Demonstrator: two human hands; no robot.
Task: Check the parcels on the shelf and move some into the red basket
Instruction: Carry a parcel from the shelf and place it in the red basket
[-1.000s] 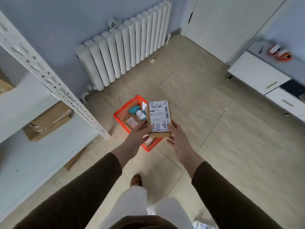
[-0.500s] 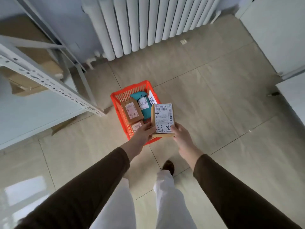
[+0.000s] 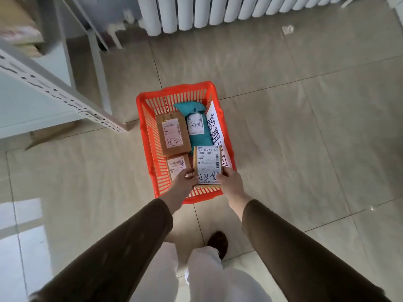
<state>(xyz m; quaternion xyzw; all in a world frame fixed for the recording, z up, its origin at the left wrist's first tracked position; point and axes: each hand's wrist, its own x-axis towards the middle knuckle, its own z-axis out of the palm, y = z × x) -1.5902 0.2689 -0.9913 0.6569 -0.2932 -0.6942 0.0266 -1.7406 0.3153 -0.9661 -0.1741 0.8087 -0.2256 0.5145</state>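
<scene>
A red plastic basket (image 3: 145,118) stands on the tiled floor in front of me. Inside lie a brown labelled box (image 3: 172,132), a smaller brown parcel (image 3: 177,165), a teal bag (image 3: 196,127) with a white label, and a white paper sign (image 3: 216,127) against the right wall. Both hands hold a brown cardboard parcel (image 3: 208,164) with a white shipping label over the basket's near right part. My left hand (image 3: 184,185) grips its left lower edge, my right hand (image 3: 231,182) its right lower edge.
A white metal shelf (image 3: 54,90) with cardboard boxes (image 3: 19,29) stands at the left. A white radiator (image 3: 218,12) runs along the far wall. My legs and one shoe (image 3: 218,241) are below the basket. Open tiled floor lies to the right.
I have stepped closer and leaned over the basket. The held parcel has come down from above the basket's right edge into the basket's near right part, both hands still on it.
</scene>
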